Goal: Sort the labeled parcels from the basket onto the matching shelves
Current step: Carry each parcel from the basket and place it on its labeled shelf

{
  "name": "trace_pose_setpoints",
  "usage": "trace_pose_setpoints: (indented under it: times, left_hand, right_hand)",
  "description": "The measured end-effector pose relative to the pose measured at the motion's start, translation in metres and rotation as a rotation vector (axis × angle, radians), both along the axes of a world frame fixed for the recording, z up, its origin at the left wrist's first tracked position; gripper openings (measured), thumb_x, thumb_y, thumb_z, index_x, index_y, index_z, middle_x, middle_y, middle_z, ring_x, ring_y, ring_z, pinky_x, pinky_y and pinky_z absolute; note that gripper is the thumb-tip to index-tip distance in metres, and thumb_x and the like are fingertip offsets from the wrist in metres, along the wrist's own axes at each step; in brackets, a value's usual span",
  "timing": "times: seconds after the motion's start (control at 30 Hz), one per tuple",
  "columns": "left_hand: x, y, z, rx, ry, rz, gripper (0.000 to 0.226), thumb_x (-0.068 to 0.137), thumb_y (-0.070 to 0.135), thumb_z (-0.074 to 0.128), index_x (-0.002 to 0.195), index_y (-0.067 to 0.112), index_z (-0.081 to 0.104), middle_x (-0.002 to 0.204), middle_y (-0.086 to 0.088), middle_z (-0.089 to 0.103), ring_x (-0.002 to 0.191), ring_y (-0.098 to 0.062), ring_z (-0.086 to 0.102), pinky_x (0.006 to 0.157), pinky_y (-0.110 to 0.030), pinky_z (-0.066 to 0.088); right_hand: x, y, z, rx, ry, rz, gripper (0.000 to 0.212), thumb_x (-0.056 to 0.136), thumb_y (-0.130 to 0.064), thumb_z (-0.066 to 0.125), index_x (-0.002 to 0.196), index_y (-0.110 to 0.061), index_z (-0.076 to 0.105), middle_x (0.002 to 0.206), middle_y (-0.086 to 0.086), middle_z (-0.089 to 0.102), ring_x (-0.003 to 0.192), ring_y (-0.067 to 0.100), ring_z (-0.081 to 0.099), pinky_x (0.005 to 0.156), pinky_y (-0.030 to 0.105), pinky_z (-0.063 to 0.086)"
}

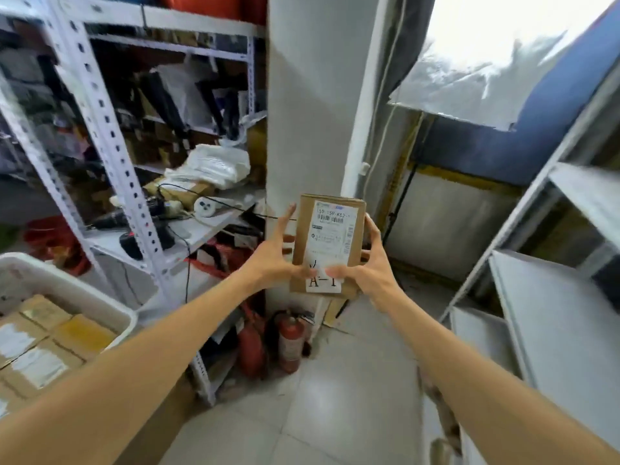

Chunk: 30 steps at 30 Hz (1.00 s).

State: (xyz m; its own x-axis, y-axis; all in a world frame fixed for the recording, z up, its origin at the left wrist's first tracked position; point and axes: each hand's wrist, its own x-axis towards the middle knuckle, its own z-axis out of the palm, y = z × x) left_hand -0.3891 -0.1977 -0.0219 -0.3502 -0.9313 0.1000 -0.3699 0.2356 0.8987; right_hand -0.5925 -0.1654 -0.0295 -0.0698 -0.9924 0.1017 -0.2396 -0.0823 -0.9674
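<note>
Left hand [275, 255] and right hand [372, 266], each grip clamped on one side of the upright brown cardboard parcel [330, 229] labelled A-1 between them.

Narrow storeroom. Floor [335, 397]: pale grey tiles, scuffed.

Far centre: white plastered pillar [302, 112], with a white pipe [365, 112] running up its right edge.

Left: white slotted-angle rack [110, 135], shelves crowded with bags, cables and boxes, dim inside. Two red fire extinguishers [290, 340] stand on the floor at the pillar's foot, just beside the rack.

Right: white shelf unit [553, 313], blurred at the frame edge.

Far right: blue wall [486, 152], with a grey panel [446, 223] low down, edged in yellow.

Upper right: bright window [486, 25], overexposed, partly covered by a crinkled silvery sheet [469, 78]. Daylight enters there; the left side is darker.
</note>
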Motion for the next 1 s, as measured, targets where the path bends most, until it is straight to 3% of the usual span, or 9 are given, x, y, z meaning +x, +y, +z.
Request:
trace_pose_setpoints:
  times: [0.1,0.17,0.23,0.4,0.57,0.67,0.77,0.87,1.0]
  left_hand:
    - [-0.073,-0.01,0.023,-0.075,-0.049,-0.138,0.122,0.064,0.026,0.088,0.15,0.04,0.003,0.147,-0.008,0.036,0.122,-0.017,0.043,0.094,-0.021,0.036]
    - [-0.123,-0.014,0.033,-0.098,-0.072,-0.246,0.117,0.065,0.024,0.088,0.15,0.035,0.008,0.135,-0.014,0.046,0.116,-0.021,0.049,0.091,-0.028,0.045]
    - [-0.157,-0.016,0.038,-0.092,-0.079,-0.3,0.111,0.064,0.027,0.087,0.15,0.028,0.017,0.128,-0.013,0.052,0.116,-0.025,0.053,0.098,-0.04,0.048]
    - [-0.247,-0.013,0.05,-0.109,-0.052,-0.48,0.081,0.074,0.041,0.077,0.142,0.019,0.038,0.124,-0.004,0.057,0.11,-0.019,0.058,0.094,-0.035,0.051]
    - [-0.301,-0.027,0.066,-0.176,-0.021,-0.637,0.047,0.084,0.035,0.071,0.125,0.018,0.055,0.112,-0.002,0.064,0.097,-0.013,0.062,0.068,-0.014,0.045]
    - [-0.324,-0.043,0.085,-0.207,0.011,-0.747,0.049,0.083,0.039,0.069,0.125,0.018,0.056,0.111,-0.003,0.066,0.099,-0.016,0.062,0.074,-0.022,0.048]
    - [-0.339,-0.06,0.105,-0.191,0.062,-0.851,0.058,0.078,0.046,0.07,0.126,0.017,0.056,0.111,-0.005,0.066,0.1,-0.019,0.063,0.083,-0.032,0.051]
    - [-0.35,-0.079,0.118,-0.209,0.071,-0.935,0.051,0.082,0.04,0.068,0.126,0.017,0.055,0.109,-0.003,0.065,0.094,-0.013,0.06,0.071,-0.021,0.047]
    - [-0.364,-0.102,0.123,-0.215,0.064,-1.037,0.043,0.087,0.034,0.066,0.125,0.018,0.055,0.112,-0.002,0.064,0.098,-0.015,0.06,0.071,-0.021,0.046]
  right_hand:
    - [-0.073,0.024,0.011,-0.01,0.001,-0.166,0.122,0.058,-0.006,0.089,0.148,-0.042,0.015,0.118,-0.017,0.055,0.106,0.01,0.06,0.085,0.032,0.056]
    - [-0.12,0.044,0.016,-0.014,0.011,-0.3,0.122,0.06,-0.007,0.088,0.149,-0.04,0.012,0.112,-0.021,0.058,0.1,0.003,0.063,0.079,0.026,0.057]
    - [-0.145,0.061,0.023,-0.029,0.059,-0.381,0.122,0.059,-0.011,0.09,0.15,-0.038,0.014,0.12,-0.02,0.058,0.105,0.002,0.062,0.084,0.031,0.057]
    - [-0.199,0.107,0.039,-0.055,0.063,-0.632,0.116,0.064,-0.002,0.086,0.15,-0.035,0.015,0.126,-0.01,0.053,0.1,0.0,0.056,0.083,0.026,0.052]
    - [-0.214,0.124,0.064,-0.079,0.149,-0.861,0.116,0.063,-0.008,0.088,0.15,-0.035,0.016,0.138,-0.005,0.05,0.116,0.012,0.053,0.097,0.047,0.05]
    - [-0.214,0.122,0.085,-0.112,0.163,-0.977,0.115,0.064,-0.005,0.086,0.15,-0.031,0.014,0.139,0.006,0.051,0.122,0.02,0.052,0.101,0.049,0.047]
    - [-0.212,0.113,0.104,-0.133,0.144,-1.083,0.116,0.064,-0.004,0.086,0.151,-0.032,0.013,0.136,0.004,0.053,0.113,0.013,0.052,0.1,0.044,0.048]
    - [-0.21,0.1,0.117,-0.16,0.149,-1.18,0.118,0.062,0.0,0.085,0.151,-0.032,0.015,0.136,0.002,0.054,0.119,0.016,0.054,0.097,0.037,0.05]
    - [-0.205,0.085,0.129,-0.204,0.154,-1.3,0.115,0.06,0.0,0.086,0.149,-0.03,0.021,0.139,0.001,0.053,0.127,0.019,0.05,0.102,0.044,0.047]
